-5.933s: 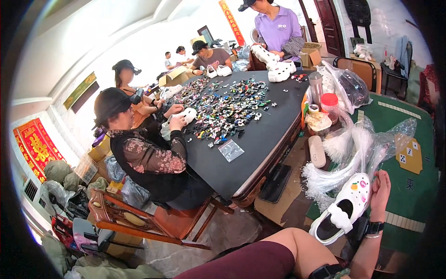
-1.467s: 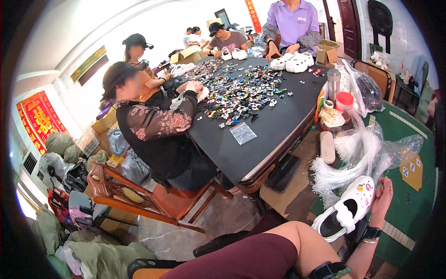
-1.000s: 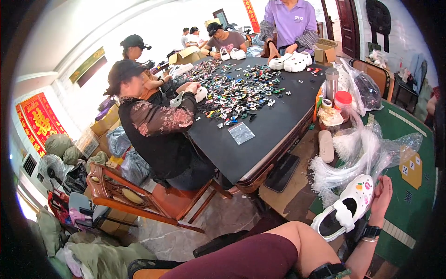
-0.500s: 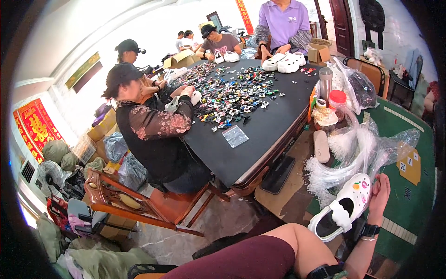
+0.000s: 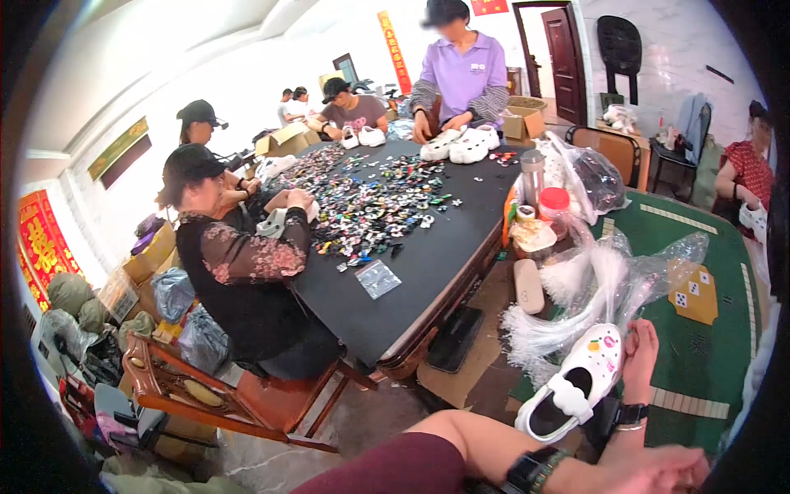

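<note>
A white clog (image 5: 576, 387) stands tilted at the lower right, toe up, its strap shaped like a cloud. Colourful charms, pink and orange among them, sit on its toe. Along its right side is my right hand (image 5: 638, 354), fingers curled against the clog, the thumb partly hidden. My left hand (image 5: 658, 472) crosses low in front of my right forearm, smeared by motion, so its fingers cannot be made out. Just beyond the clog lies a bundle of thin white plastic ties (image 5: 568, 309) spilling from a clear bag (image 5: 658, 255).
A dark table (image 5: 436, 247) carries a heap of small charms (image 5: 378, 198) and a small clear bag (image 5: 378, 279). Several people sit or stand around it, handling white clogs (image 5: 469, 145). A green table (image 5: 658, 226) bears tiles and cards. A wooden chair (image 5: 247, 395) stands at left.
The whole view has swung, shifting the scene leftward. My left hand has come into view from the bottom, moving right across my right forearm. My right hand stays against the clog.
</note>
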A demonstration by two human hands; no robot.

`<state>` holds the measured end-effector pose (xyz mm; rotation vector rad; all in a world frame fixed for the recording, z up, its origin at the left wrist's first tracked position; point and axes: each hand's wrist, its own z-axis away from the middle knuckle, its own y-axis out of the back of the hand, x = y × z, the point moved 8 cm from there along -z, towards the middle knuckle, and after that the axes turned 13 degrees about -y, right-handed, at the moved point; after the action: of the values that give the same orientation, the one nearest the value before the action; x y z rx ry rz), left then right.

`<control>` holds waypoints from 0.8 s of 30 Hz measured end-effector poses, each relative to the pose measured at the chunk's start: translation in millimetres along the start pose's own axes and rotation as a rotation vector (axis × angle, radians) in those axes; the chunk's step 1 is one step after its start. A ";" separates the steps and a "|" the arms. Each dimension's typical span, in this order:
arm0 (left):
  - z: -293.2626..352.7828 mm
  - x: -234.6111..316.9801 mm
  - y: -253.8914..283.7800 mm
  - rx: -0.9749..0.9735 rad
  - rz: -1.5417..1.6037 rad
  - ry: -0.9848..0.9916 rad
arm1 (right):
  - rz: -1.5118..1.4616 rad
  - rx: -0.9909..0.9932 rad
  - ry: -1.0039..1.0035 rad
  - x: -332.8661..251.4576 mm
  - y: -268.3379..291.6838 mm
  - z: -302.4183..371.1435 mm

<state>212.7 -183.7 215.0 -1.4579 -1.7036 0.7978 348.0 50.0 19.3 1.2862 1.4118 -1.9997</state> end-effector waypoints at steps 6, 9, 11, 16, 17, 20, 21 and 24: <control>66.4 90.0 3.5 0.022 -1.039 -0.237 | 0.008 -0.003 -0.037 -2.2 -15.6 9.2; 112.3 129.8 27.9 0.307 -1.134 -0.107 | -0.026 0.020 -0.068 4.1 -17.7 1.5; 147.1 153.4 52.8 0.498 -1.427 -0.130 | 0.061 0.003 -0.039 -8.9 -15.6 4.1; 165.3 164.9 21.4 0.433 -2.275 -0.313 | 0.053 0.010 -0.053 -13.6 -16.1 5.9; 163.4 160.1 15.9 0.401 -2.379 -0.362 | 0.064 0.063 -0.046 -16.1 -12.8 7.7; 172.5 157.5 6.8 0.452 -2.536 -0.474 | -0.006 0.017 -0.108 -8.5 -13.3 11.0; 177.2 157.7 4.8 0.469 -2.578 -0.522 | 0.008 0.000 -0.141 -4.7 -15.2 12.7; 190.6 155.5 10.0 0.451 -2.705 -0.493 | -0.033 -0.041 -0.108 0.2 -20.5 9.1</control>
<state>44.3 -26.9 127.4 1.6877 -1.7616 -0.2479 328.9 50.8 31.0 1.1264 1.4244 -2.0185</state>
